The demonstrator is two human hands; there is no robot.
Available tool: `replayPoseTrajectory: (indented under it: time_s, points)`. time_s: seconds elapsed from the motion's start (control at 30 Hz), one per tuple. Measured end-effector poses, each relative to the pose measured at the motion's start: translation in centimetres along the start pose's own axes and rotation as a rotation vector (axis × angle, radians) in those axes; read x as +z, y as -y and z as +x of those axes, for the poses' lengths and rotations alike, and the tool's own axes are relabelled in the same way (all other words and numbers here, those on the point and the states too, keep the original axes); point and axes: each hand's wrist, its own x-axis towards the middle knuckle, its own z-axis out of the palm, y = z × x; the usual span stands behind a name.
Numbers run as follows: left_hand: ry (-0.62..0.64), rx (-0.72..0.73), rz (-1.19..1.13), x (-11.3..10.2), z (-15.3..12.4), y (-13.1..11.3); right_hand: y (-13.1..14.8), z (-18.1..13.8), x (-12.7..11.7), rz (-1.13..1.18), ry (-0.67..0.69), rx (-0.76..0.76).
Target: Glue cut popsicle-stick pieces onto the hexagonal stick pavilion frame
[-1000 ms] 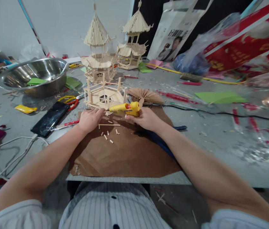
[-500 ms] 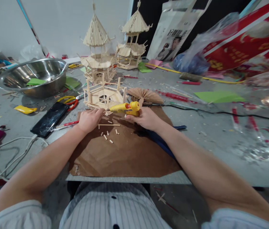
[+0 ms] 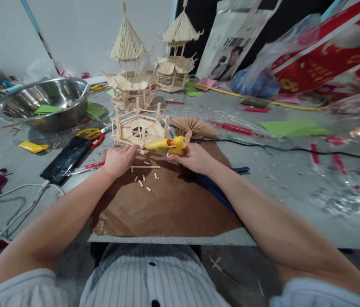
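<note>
Right hand (image 3: 197, 160): closed round the rear and handle of the gun (image 3: 167, 146); the thumb lies along the near side and the remaining fingers are mostly hidden behind the grip. The gun is directly in front of the hand, its yellow body projecting leftward beyond the fingers.

Orientation: the gun's long axis runs across the view, close to level, with the nozzle end slightly lower in the picture than the rear. The nozzle points left, towards the left hand's fingertips, and ends just beside them. Contact between nozzle and fingers cannot be determined.

Left hand (image 3: 119, 161): palm down, fingers together and bent, tips at the near edge of the frame (image 3: 150, 131). Whether they pinch a stick cannot be told.

The frame, a many-sided base of pale sticks with upright posts, lies just beyond the gun's nozzle. Short offcuts (image 3: 140, 183) lie loose on brown paper (image 3: 167, 209), nearer the wearer. The phone (image 3: 66, 160) rests left of the paper.
</note>
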Motion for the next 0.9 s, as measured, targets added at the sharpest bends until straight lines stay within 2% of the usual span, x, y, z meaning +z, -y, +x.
replayPoseTrajectory:
  time_s: [0.3,0.63,0.9]
  points:
    - [0.003,-0.013,-0.028,-0.06,0.01,-0.08,0.16,0.02,0.03,-0.019,-0.008,-0.047]
    - [0.014,-0.02,-0.03,-0.07,0.05,-0.06,0.65,0.03,-0.14,-0.036,0.005,-0.029]
    - [0.007,-0.015,-0.028,-0.03,0.04,0.04,0.0,-0.03,-0.01,0.0,-0.011,-0.034]
